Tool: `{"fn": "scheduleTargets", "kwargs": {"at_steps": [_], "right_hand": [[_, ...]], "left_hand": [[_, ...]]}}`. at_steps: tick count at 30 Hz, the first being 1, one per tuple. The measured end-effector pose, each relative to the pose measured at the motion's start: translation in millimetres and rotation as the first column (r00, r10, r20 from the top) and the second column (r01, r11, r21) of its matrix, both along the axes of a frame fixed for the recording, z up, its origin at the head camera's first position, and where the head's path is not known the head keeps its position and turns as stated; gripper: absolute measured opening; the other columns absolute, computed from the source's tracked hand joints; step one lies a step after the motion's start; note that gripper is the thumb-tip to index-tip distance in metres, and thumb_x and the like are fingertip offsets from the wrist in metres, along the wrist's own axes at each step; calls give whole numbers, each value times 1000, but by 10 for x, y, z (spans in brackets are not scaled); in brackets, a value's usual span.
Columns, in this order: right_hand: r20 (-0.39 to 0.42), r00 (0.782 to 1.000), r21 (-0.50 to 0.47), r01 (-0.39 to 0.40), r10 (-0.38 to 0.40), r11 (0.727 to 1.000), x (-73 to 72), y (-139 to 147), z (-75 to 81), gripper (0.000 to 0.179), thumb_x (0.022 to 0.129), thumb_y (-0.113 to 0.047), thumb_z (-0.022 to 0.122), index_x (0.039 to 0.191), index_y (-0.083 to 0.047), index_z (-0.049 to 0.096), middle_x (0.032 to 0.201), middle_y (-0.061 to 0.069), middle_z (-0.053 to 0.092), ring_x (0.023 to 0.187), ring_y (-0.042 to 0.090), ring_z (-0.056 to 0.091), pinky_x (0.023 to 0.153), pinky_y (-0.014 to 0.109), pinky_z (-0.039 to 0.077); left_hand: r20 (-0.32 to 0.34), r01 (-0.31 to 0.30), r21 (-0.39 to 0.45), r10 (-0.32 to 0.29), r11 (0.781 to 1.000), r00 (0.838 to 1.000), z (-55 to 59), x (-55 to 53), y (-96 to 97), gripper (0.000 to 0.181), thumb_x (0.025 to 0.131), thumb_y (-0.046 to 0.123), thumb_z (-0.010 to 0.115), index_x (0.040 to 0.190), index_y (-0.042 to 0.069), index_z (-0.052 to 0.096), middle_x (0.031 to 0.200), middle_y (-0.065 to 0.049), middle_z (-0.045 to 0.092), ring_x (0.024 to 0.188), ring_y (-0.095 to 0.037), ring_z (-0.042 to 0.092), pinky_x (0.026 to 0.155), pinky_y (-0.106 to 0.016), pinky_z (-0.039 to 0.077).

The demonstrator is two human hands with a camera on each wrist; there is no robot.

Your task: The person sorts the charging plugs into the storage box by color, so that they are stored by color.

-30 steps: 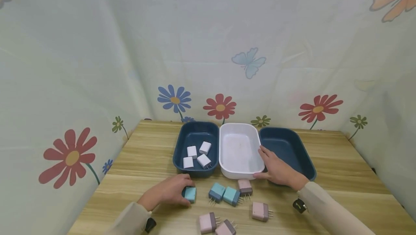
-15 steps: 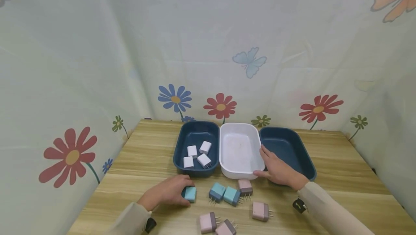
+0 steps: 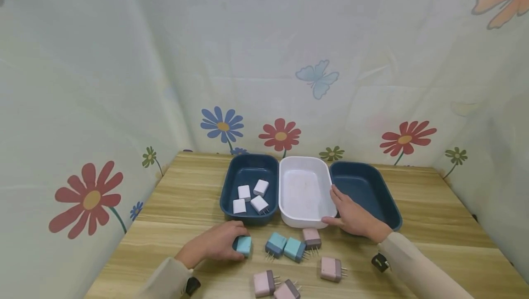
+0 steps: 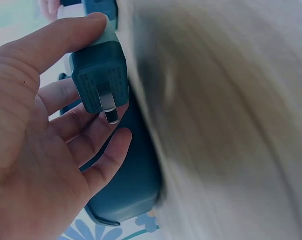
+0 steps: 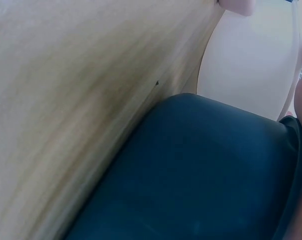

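My left hand [image 3: 221,242] pinches a teal charger plug [image 3: 244,246] between thumb and fingers, just in front of the left bin. In the left wrist view the dark face and metal prongs of that charger plug [image 4: 101,77] show, with the thumb on its upper side. My right hand [image 3: 354,216] rests with fairly straight fingers at the right side of the white bin [image 3: 282,198], the thumb near its front corner. Two more teal charger plugs [image 3: 275,245] lie on the table, beside several pink charger plugs [image 3: 330,269].
The left dark blue bin [image 3: 226,193] holds several white charger plugs [image 3: 259,204]. At the right, another dark blue bin [image 3: 368,188] stands against the white one, partly behind my right hand. A flowered curtain [image 3: 264,60] hangs behind the wooden table [image 3: 165,216].
My left hand and the teal charger plug in it have shifted very slightly to the right. My right hand has hardly moved, and the bins stay in place.
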State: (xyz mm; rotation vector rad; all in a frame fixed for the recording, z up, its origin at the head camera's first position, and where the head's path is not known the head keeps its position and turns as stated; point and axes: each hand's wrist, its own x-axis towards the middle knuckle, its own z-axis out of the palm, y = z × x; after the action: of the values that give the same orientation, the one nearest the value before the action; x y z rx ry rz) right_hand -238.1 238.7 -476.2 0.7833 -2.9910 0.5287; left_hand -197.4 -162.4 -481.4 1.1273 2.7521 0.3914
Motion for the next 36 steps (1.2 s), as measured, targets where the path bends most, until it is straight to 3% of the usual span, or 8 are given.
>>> {"fn": "scheduleTargets", "kwargs": {"at_steps": [5, 14, 20, 26, 32, 36], "right_hand": [[4, 1000, -5, 2, -2, 1000, 3, 3, -3, 104, 83, -70, 48, 146, 7, 19, 153, 24, 13, 136, 41, 23, 104, 54, 29], [27, 999, 0, 21, -21, 1000, 15, -20, 8, 105, 82, -70, 50, 147, 6, 18, 154, 23, 11, 136, 41, 22, 104, 54, 29], [23, 999, 3, 33, -33, 999, 19, -33, 25, 103, 84, -65, 54, 146, 8, 18, 153, 25, 12, 135, 44, 24, 103, 56, 29], [29, 999, 10, 37, -37, 999, 13, -34, 27, 103, 83, -66, 54, 146, 9, 19, 153, 26, 13, 134, 44, 25, 103, 56, 29], [39, 998, 17, 43, -44, 999, -8, -35, 9, 104, 82, -67, 53, 147, 6, 18, 154, 23, 12, 135, 42, 24, 104, 55, 29], [40, 998, 15, 43, -43, 999, -4, -38, 13, 104, 82, -67, 54, 147, 7, 19, 154, 23, 12, 135, 43, 25, 103, 56, 29]], "left_hand": [[29, -22, -8, 23, 1000, 999, 69, -3, 54, 51, 74, 42, 76, 113, 12, 65, 98, 8, 52, 84, -7, 48, 74, -25, 46], [-37, 41, 28, -40, 999, 999, 259, 30, 190, 48, 73, 36, 78, 113, 14, 65, 101, 7, 55, 88, -6, 50, 78, -24, 45], [-18, 33, 39, -32, 999, 999, 412, 40, 290, 45, 75, 34, 77, 114, 15, 65, 103, 7, 56, 87, -6, 49, 75, -23, 46], [-46, 39, 44, -37, 998, 998, 501, -3, 371, 47, 75, 35, 77, 115, 14, 64, 106, 5, 58, 91, -7, 52, 78, -24, 47], [-20, 18, 44, -17, 999, 1000, 583, -62, 454, 47, 76, 38, 76, 116, 16, 64, 106, 7, 59, 90, -6, 52, 79, -24, 48], [-48, 31, 38, -29, 999, 998, 624, -114, 506, 49, 77, 40, 76, 116, 14, 64, 109, 5, 60, 92, -8, 53, 79, -24, 48]]}}
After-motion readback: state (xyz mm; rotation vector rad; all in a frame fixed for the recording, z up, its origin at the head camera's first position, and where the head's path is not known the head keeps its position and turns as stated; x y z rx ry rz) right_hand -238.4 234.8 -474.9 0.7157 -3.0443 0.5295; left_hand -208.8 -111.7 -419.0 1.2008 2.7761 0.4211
